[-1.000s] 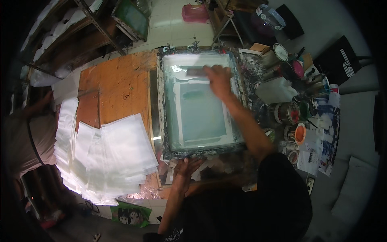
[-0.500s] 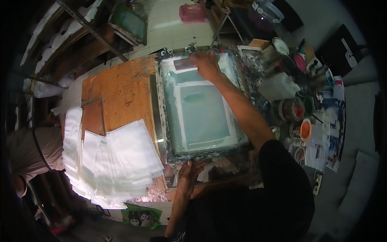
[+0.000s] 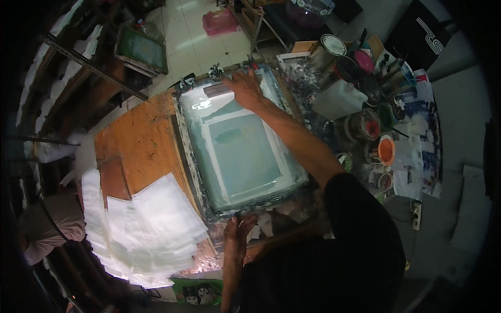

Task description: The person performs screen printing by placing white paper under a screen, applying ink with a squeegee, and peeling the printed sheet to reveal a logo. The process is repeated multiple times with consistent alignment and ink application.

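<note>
A screen-printing frame [image 3: 209, 206] with pale green mesh lies on the bench, tilted slightly in the picture. At its far end my right hand [image 3: 244, 89] is closed over a squeegee [image 3: 216, 91], whose left part shows beyond my fingers; the rest is hidden under the hand. My left hand [image 3: 237, 235] is at the near edge of the frame, its fingers gripping the rim, with the fingertips partly hidden. Metal hinge clamps [image 3: 215, 71] stand along the far edge. Left of the frame, a fanned stack of white translucent plastic bags [image 3: 151, 224] covers the near part of the wooden board [image 3: 138, 133].
Ink cans [image 3: 334, 46], a white jug [image 3: 339, 99] and an orange-rimmed pot [image 3: 386, 150] crowd the right side. Shelving [image 3: 94, 65] and another screen [image 3: 143, 49] are at the far left. A person in a brownish top [image 3: 55, 224] is bent over beside the bags.
The view has turned, so the bench sits farther left and more tilted in the picture. Both hands and the squeegee keep about the same places on the frame.
</note>
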Demonstrator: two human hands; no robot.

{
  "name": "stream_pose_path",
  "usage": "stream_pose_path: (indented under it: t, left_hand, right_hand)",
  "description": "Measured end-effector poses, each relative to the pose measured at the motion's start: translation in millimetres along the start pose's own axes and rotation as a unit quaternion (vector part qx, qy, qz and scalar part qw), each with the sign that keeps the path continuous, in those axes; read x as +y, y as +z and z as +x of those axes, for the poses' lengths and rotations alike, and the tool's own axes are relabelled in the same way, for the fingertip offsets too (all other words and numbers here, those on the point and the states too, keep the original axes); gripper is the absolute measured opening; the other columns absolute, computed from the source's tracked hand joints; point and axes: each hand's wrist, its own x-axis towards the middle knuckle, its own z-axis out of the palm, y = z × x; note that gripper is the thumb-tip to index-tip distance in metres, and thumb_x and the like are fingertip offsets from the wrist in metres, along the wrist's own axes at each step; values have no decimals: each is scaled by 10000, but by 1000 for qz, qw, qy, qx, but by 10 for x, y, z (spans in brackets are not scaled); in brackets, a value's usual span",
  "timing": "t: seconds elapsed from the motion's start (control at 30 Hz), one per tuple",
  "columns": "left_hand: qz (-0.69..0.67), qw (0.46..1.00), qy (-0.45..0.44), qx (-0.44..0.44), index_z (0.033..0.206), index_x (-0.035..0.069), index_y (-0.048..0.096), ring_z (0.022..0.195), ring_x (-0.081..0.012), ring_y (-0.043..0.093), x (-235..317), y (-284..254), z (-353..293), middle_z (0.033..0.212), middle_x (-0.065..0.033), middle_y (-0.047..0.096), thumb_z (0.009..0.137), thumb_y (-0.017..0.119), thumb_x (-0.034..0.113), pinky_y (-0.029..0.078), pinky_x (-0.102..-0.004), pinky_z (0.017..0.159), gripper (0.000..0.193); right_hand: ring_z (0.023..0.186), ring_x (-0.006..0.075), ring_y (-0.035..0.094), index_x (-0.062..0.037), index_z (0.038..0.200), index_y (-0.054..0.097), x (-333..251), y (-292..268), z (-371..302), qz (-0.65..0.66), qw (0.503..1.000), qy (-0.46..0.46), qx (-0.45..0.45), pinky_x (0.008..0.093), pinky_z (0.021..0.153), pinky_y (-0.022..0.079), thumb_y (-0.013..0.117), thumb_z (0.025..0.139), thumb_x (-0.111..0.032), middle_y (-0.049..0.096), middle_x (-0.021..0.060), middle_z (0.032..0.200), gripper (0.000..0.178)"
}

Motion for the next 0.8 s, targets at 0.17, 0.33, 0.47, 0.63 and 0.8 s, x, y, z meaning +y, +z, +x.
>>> stream_pose_path:
  t: [0.17,0.33,0.47,0.63,0.8]
  left_hand:
    - [-24,1000,4,5,1309,16,521,1257,-384,593,-47,-45,26,1314,-213,589,1017,614,479,471,-483,1049,555]
    - [-58,998,13,12,1306,-11,510,1211,-373,634,4,46,-7,1227,-187,616,1049,596,386,502,-478,1039,481]
    - [-84,996,13,26,1282,-4,513,1201,-374,642,-54,-8,-13,1242,-198,605,1044,609,373,511,-460,1031,456]
    - [-92,996,5,14,1261,-19,504,1189,-372,650,-62,-24,16,1245,-207,604,1041,618,366,515,-455,1023,457]
    - [-100,995,15,0,1293,-44,488,1199,-349,649,-55,-14,10,1290,-221,603,1032,630,383,505,-464,1031,520]
  right_hand:
    - [1093,282,600,-141,1207,680,21,-153,-99,-20,1000,14,3,506,974,352,594,858,4,666,117,1036,388]
    - [1021,291,609,-149,1204,682,-36,-353,-325,35,999,15,20,491,891,365,616,843,4,664,122,992,397]
    - [1002,292,609,-125,1206,679,-374,-276,-645,28,997,-73,-3,482,877,362,619,820,27,662,117,969,420]
    - [963,284,608,-145,1157,683,-412,-56,-121,19,998,-55,34,471,854,355,691,813,3,645,98,925,375]
    - [1086,316,613,-154,1239,655,-292,-317,-57,28,996,-13,-81,540,945,374,722,879,-134,669,138,1072,367]
